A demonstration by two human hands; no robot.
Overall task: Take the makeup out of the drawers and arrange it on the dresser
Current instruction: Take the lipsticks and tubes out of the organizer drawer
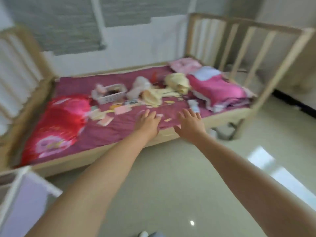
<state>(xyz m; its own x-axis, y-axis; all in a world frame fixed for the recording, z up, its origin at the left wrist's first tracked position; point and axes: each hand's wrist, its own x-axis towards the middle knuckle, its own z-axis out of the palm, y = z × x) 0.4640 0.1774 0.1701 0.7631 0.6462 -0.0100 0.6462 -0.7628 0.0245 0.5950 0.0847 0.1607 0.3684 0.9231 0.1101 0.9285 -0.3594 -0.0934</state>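
Observation:
The picture is blurred by motion. Both my arms stretch forward over the floor toward a low wooden bed (pixel 171 134) with a magenta sheet. My left hand (pixel 148 123) and my right hand (pixel 190 124) hover at the bed's front edge, fingers spread and holding nothing. A small white basket (pixel 111 97) with dark contents stands on the sheet. Several small flat packets (pixel 121 110) and a small white-and-blue item (pixel 194 105) lie scattered near it. No drawer or dresser top is plainly in view.
A red floral pillow (pixel 56 127) lies at the bed's left end, and a folded pink blanket (pixel 220 91) at the right. Yellow and pale cloths (pixel 177 82) are heaped in the middle. Slatted wooden rails (pixel 253 53) stand at both ends. A white furniture edge (pixel 25 199) is at bottom left.

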